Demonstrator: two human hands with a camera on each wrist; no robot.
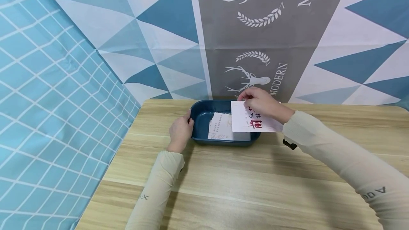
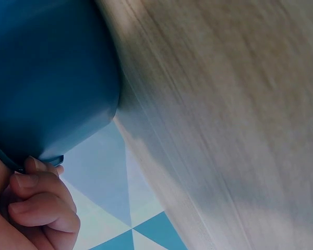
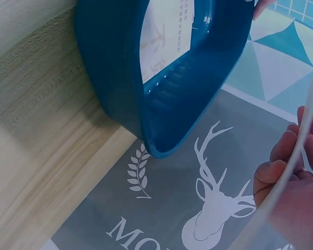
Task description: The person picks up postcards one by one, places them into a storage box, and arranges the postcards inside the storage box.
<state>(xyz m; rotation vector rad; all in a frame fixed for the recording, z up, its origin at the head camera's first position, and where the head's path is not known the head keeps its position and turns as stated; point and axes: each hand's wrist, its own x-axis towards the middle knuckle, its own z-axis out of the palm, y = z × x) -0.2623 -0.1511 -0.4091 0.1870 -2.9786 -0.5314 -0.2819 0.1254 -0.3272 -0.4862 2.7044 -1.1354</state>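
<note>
A dark blue plastic basin (image 1: 201,130) stands at the table's back edge, with several printed cards (image 1: 219,125) lying inside it. My left hand (image 1: 181,132) grips the basin's left rim, its fingers curled at the edge in the left wrist view. Above the basin's right side, my right hand (image 1: 260,104) pinches a white card (image 1: 239,118) with red and dark Chinese characters by its far edge. That card covers part of the basin and the cards within. In the right wrist view the held card appears nearly edge-on, as a thin pale strip.
The basin rests on a wood-grain table (image 1: 223,180). Right behind it rises a patterned cloth backdrop (image 1: 172,45) with triangles and a deer-head print. A blue gridded cloth (image 1: 48,116) hangs along the table's left side.
</note>
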